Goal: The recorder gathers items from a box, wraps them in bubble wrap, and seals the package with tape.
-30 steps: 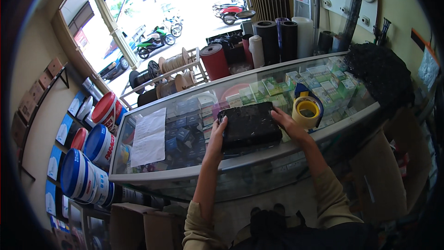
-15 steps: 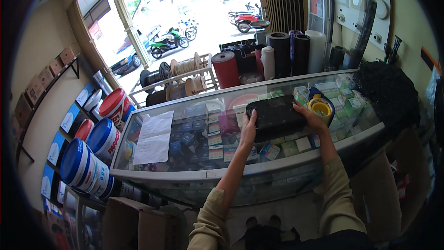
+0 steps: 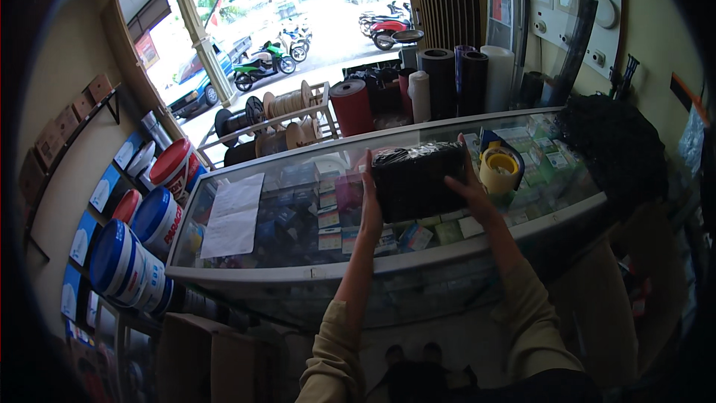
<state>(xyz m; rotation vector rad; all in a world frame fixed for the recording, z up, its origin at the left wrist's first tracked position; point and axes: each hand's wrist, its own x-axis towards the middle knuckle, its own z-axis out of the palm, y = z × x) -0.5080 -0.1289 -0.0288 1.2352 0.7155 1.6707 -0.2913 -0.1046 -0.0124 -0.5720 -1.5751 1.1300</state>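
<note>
Between my two hands is a black plastic-wrapped package (image 3: pixel 416 186), box-shaped, raised over the glass display counter (image 3: pixel 328 272). My left hand (image 3: pixel 371 205) presses along its left side with the fingers pointing up. On the right side my right hand (image 3: pixel 475 192) clasps it, its thumb lying on the face turned toward me. Shiny film shows along the package's upper edge. Just right of my right hand, a tape dispenser (image 3: pixel 500 168) with a yellow-cored roll stands on the glass.
A white paper sheet (image 3: pixel 233 216) lies on the counter's left part. Crumpled black plastic (image 3: pixel 615 149) covers its right end. Rolls of sheeting (image 3: pixel 436 82) and a rack of cable spools (image 3: pixel 287 104) stand behind. Paint buckets (image 3: pixel 123 265) are at left, a cardboard box (image 3: pixel 212 354) below.
The package has tipped so that its broad face turns more toward me, and has shifted slightly left. My right thumb has come onto that face. The whole view has shifted a little.
</note>
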